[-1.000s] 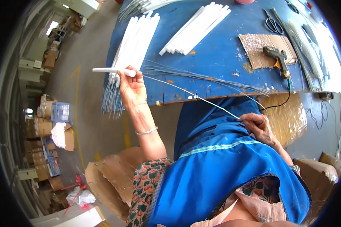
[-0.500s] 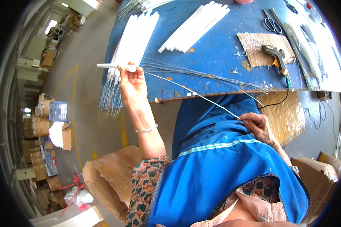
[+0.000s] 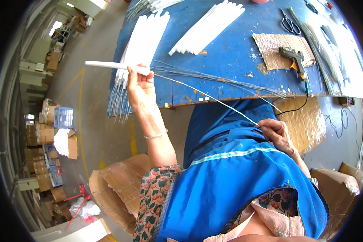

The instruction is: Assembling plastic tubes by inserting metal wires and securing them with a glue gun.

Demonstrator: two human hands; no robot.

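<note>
1. My left hand [image 3: 139, 86] pinches the white tube [image 3: 117, 65], raised off the surface's [image 3: 230, 52] near-left corner.
2. My right hand [image 3: 276, 133], fingers clenched on the thin wire [image 3: 213, 99], sits over the lap.
3. Judgement: keep wire straight, aligned with tube while feeding.

On the blue table [image 3: 230, 52] lie 1 glue gun [image 3: 291, 56], 1 scissors [image 3: 289, 24] and 2 white strip stacks [image 3: 207, 28].
</note>
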